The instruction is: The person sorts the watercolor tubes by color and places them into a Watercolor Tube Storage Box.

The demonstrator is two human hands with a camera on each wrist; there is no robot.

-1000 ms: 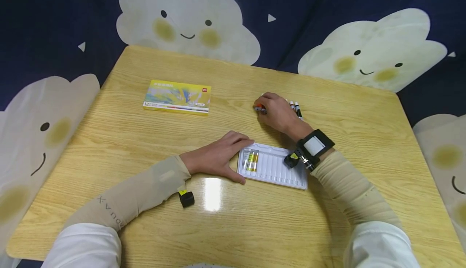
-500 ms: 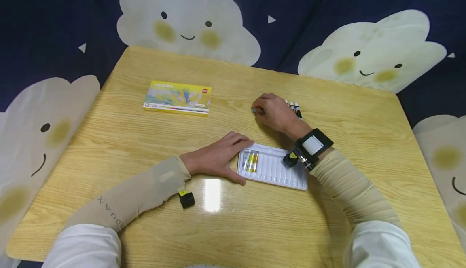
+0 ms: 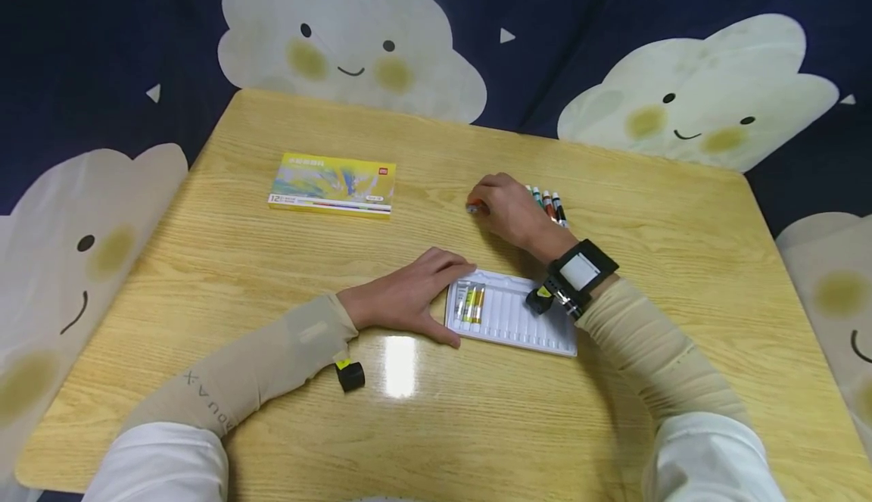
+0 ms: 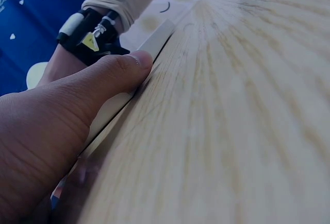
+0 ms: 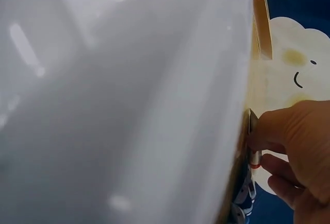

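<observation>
In the head view my left hand (image 3: 405, 297) spans the left end of a white plastic tray (image 3: 521, 309), holding it between thumb and fingers. The left wrist view shows the thumb against the tray's side wall (image 4: 162, 33). Several paint tubes (image 3: 470, 304), clear and yellow tones, lie in the tray's leftmost slots. Beyond the tray, my right hand (image 3: 511, 210) pinches a small paint tube (image 3: 473, 207) with an orange-red part. In the right wrist view this silvery tube (image 5: 254, 157) sits between thumb and fingers, and the tray's surface (image 5: 129, 100) fills most of the picture.
Several white-capped paint tubes (image 3: 548, 205) lie in a row just right of my right hand, partly hidden by it. A yellow paint box (image 3: 331, 184) lies at the back left of the wooden table (image 3: 436, 426). A dark cloud-patterned cloth (image 3: 531, 2) hangs behind.
My right hand has shifted a little to the left with the tube, uncovering more of the tubes at its right. The left hand and the tray have hardly moved.
</observation>
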